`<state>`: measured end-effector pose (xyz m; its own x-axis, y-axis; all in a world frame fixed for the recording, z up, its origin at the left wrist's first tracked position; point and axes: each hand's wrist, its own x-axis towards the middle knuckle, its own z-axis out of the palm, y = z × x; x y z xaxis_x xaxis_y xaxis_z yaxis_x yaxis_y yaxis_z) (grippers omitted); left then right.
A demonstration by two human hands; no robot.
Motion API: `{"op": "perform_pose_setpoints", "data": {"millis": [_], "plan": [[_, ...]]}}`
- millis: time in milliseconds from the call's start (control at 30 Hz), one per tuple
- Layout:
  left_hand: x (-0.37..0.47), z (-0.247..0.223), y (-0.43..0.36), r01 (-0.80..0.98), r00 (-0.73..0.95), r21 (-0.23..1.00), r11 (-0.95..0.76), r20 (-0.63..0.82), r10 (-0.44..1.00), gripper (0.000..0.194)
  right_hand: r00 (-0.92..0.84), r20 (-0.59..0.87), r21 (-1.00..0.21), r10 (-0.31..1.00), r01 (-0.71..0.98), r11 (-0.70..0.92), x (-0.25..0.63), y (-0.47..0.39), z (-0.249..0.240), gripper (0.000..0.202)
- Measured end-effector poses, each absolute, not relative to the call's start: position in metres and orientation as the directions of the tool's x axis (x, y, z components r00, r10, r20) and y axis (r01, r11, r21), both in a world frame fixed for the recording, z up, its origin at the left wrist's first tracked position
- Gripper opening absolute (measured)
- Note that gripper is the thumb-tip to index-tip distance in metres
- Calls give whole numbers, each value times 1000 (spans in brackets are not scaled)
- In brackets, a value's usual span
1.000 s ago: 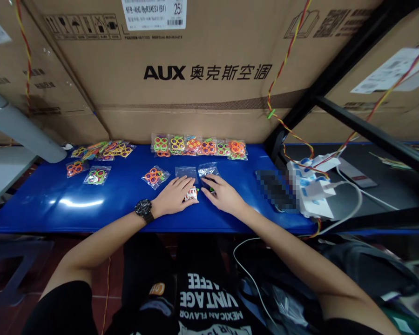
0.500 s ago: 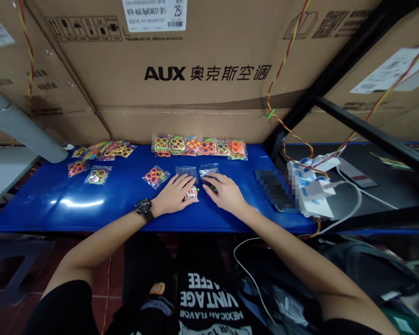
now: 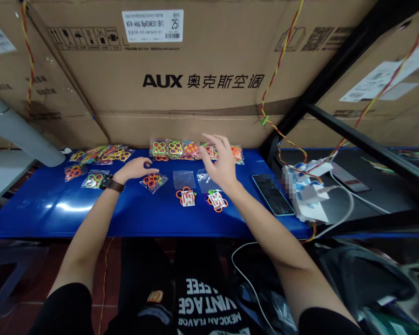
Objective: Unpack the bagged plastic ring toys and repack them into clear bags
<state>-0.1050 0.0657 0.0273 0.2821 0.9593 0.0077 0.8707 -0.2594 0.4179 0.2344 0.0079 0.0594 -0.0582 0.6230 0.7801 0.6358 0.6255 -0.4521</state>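
My left hand (image 3: 135, 169) is open, its curved fingers just above a bagged set of orange rings (image 3: 152, 181). Raised over the table, my right hand (image 3: 218, 160) has its fingers apart and holds nothing; it partly hides the row of bagged rings (image 3: 175, 148) at the back. Between and below my hands lie two loose ring sets, one orange with a printed card (image 3: 187, 197) and one of mixed colours with a similar card (image 3: 217, 200). Behind them are a flat clear bag (image 3: 183, 179) and a second clear bag (image 3: 203, 178), partly covered by my right hand.
On the blue table (image 3: 136, 218), more bagged rings (image 3: 113, 152) lie at the back left, near a grey tube (image 3: 24, 132). A phone (image 3: 273, 194) and a power strip with plugs (image 3: 309, 193) are at the right. Large cardboard boxes (image 3: 195, 56) stand behind.
Both hands have lifted off the ring sets and cards. My left hand moved left toward the bagged orange rings; my right moved up and back. The two cards on the rings now show.
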Motion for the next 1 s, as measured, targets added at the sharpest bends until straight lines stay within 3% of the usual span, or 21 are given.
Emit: {"op": "perform_pose_setpoints", "data": {"millis": [133, 267, 533, 700, 867, 1000], "plan": [[-115, 11, 57, 814, 271, 545, -200, -52, 961, 61, -137, 737, -431, 662, 659, 616, 213, 19, 38, 45], [-102, 5, 46, 744, 335, 631, -220, -69, 940, 50, -296, 671, -353, 680, 679, 644, 207, 22, 14, 43], [-81, 13, 35, 405, 399, 910, -85, -92, 912, 45, -516, 571, -302, 638, 590, 748, 204, 5, 7, 35], [-61, 23, 22, 319, 359, 944, -86, -37, 932, 42, -558, 561, -326, 611, 529, 783, 196, -3, 8, 27], [-46, 19, 16, 191, 238, 970, -147, 100, 966, 37, -517, 534, -436, 669, 510, 742, 197, -3, 7, 20], [-41, 13, 17, 193, 190, 959, -207, 170, 967, 41, -508, 492, -496, 707, 503, 708, 198, -2, 6, 18]]}}
